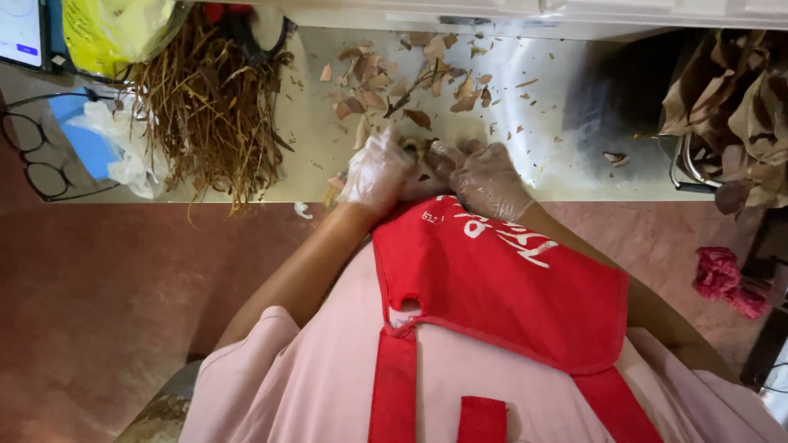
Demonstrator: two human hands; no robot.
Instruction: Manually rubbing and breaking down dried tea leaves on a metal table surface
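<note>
Both my hands wear thin clear gloves and meet at the near edge of a steel table (566,107). My left hand (376,171) and my right hand (486,179) are pressed together around a small yellowish-brown dried piece (414,148), which the fingers mostly hide. Just beyond the hands, dry brown leaf scraps (386,78) lie scattered on the table. A red apron (501,279) over a pink shirt fills the lower part of the view.
A heap of dry brown stalks (209,98) lies at the table's left, beside a yellow bag (103,33), crumpled clear plastic (123,156), black glasses (29,156) and a phone (20,33). A wire basket with dried leaves (730,107) stands at the right. A red cloth (722,279) lies on the floor.
</note>
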